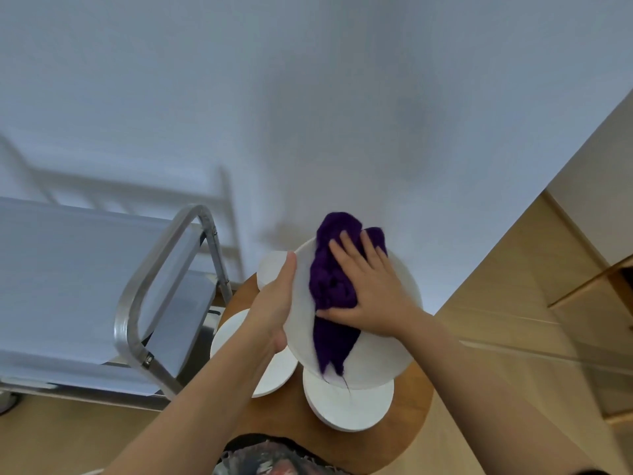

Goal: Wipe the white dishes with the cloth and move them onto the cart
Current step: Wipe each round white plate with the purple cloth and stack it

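The left hand (pixel 274 303) grips the left rim of a raised white dish (pixel 383 323). The right hand (pixel 370 289), fingers straight, presses a purple cloth (pixel 329 286) on this dish. Three more dishes (pixel 346 406) lie below on a round wooden table (pixel 287 426). A metal cart (pixel 68 275) stands at left, near a white wall (pixel 308 97).

Both forearms reach forward; left hand (pixel 274 303) curled in a grip, right hand (pixel 371 293) flat, fingers spread.
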Available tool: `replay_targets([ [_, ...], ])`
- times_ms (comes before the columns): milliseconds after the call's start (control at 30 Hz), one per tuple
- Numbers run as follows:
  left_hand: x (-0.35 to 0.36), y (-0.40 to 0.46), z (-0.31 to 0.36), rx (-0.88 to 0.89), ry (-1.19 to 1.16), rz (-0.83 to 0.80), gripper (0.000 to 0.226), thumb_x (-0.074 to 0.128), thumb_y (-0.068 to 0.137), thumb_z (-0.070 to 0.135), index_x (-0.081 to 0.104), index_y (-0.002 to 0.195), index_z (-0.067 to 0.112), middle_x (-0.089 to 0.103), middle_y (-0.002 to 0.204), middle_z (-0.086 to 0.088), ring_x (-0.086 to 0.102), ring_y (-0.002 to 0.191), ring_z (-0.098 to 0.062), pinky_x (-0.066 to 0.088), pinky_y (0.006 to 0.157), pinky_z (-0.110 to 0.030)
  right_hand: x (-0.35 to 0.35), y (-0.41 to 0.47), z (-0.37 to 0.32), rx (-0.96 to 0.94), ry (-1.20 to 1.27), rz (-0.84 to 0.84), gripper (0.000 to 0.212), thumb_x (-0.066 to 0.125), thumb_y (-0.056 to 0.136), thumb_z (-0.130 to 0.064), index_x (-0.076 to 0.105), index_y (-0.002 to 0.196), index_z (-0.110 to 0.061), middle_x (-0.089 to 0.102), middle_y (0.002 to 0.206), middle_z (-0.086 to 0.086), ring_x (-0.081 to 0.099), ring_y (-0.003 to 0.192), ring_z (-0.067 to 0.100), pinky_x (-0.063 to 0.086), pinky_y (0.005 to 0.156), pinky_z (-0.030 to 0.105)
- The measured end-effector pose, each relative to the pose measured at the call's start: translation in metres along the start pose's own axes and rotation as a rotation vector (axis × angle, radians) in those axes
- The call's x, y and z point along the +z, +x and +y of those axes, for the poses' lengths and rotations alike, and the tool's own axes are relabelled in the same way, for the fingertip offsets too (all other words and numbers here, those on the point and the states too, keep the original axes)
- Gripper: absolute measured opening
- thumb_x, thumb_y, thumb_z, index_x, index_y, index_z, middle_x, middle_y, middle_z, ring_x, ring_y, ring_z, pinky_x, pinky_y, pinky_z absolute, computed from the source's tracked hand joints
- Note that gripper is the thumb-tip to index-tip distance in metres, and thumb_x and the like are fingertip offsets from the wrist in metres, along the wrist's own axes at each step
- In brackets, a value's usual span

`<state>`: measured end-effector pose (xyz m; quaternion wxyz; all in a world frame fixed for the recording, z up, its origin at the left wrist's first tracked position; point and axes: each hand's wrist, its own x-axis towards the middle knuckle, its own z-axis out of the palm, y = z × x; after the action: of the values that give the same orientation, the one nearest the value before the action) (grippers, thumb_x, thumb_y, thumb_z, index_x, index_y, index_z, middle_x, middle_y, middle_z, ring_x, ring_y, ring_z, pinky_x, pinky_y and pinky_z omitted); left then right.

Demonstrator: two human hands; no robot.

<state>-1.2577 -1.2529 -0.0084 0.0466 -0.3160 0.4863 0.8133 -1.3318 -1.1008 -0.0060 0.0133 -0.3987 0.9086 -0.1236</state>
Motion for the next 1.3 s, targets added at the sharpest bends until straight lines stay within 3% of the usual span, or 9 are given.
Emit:
replay_targets([
  [200,-0.012,0.006,0.016,0.139,-0.001,0.182,0.046,0.051,0.078,0.072,0.059,0.087,0.028,0.07,0.058,0.008,0.065,0.074,-0.02,0.049,0.04,-0.026,0.019,-0.029,0.013,0.18,-0.024,-0.017,0.105,0.03,0.069,-0.079,-0.015,0.149,-0.028,-0.021,0.151,-0.013,-0.035,0.134,0.011,-0.024,0.109,0.034],
  [467,-0.01,0.012,0.011,0.149,-0.062,0.215,0.051,0.049,0.078,0.074,0.062,0.092,0.027,0.071,0.085,0.001,0.067,0.081,-0.023,0.052,0.052,-0.03,0.044,-0.05,-0.039,0.101,0.355,-0.142,0.098,0.05,0.067,-0.068,-0.007,0.144,-0.05,-0.013,0.156,-0.015,-0.022,0.14,0.012,-0.025,0.109,0.041],
  [567,-0.008,0.014,0.017,0.113,-0.134,0.231,0.053,0.054,0.076,0.073,0.062,0.09,0.023,0.074,0.077,-0.001,0.07,0.075,-0.023,0.054,0.048,-0.03,0.045,-0.046,-0.059,0.053,0.353,0.011,0.087,0.07,0.071,-0.049,0.026,0.145,-0.035,0.022,0.157,-0.003,0.01,0.143,0.017,0.006,0.117,0.042],
  [633,-0.008,0.013,0.024,0.077,-0.176,0.222,0.054,0.057,0.076,0.07,0.061,0.095,0.019,0.074,0.079,-0.003,0.07,0.072,-0.024,0.054,0.047,-0.03,0.044,-0.042,-0.068,0.005,0.241,0.275,0.063,0.084,0.063,-0.023,0.06,0.12,-0.014,0.064,0.121,0.006,0.06,0.111,0.025,0.051,0.093,0.037],
  [700,-0.008,0.009,0.031,0.057,-0.196,0.199,0.047,0.06,0.08,0.062,0.061,0.095,0.018,0.074,0.072,-0.003,0.071,0.063,-0.023,0.052,0.043,-0.027,0.042,-0.041,-0.074,-0.032,0.221,0.436,0.048,0.09,0.051,-0.01,0.07,0.095,-0.006,0.072,0.083,0.005,0.068,0.071,0.022,0.057,0.059,0.025],
  [800,-0.008,0.008,0.038,0.091,-0.098,0.138,0.046,0.061,0.083,0.055,0.062,0.11,0.017,0.072,0.091,-0.005,0.07,0.082,-0.025,0.055,0.059,-0.032,0.025,-0.041,-0.075,-0.063,0.305,0.462,0.039,0.086,0.056,-0.009,0.07,0.092,-0.008,0.07,0.075,0.002,0.067,0.065,0.017,0.054,0.057,0.02],
  [1033,-0.007,-0.002,0.04,0.322,0.477,-0.044,0.087,0.035,0.062,0.089,0.05,0.131,0.037,0.043,0.138,0.007,0.034,0.132,-0.016,0.028,0.111,-0.044,-0.027,-0.035,-0.054,0.522,1.31,0.361,0.051,0.08,0.062,-0.001,0.056,0.099,-0.027,0.067,0.088,-0.01,0.065,0.086,0.01,0.055,0.065,0.022],
  [1167,-0.024,0.022,0.02,0.216,0.358,0.182,0.055,0.037,0.094,0.059,0.046,0.135,0.024,0.047,0.14,-0.004,0.043,0.128,-0.026,0.035,0.107,-0.05,-0.023,-0.042,-0.031,0.569,1.948,0.437,0.049,0.066,0.057,-0.002,0.06,0.105,-0.014,0.068,0.087,0.005,0.066,0.08,0.021,0.055,0.064,0.036],
  [1300,-0.034,0.025,-0.014,-0.046,-0.139,-0.086,0.071,0.027,0.085,0.073,0.056,0.128,0.025,0.066,0.12,-0.009,0.063,0.108,-0.03,0.053,0.085,-0.046,-0.007,-0.05,-0.014,0.514,2.228,0.479,0.054,0.065,0.063,-0.003,0.06,0.115,-0.014,0.068,0.097,0.009,0.068,0.085,0.024,0.057,0.068,0.038],
])
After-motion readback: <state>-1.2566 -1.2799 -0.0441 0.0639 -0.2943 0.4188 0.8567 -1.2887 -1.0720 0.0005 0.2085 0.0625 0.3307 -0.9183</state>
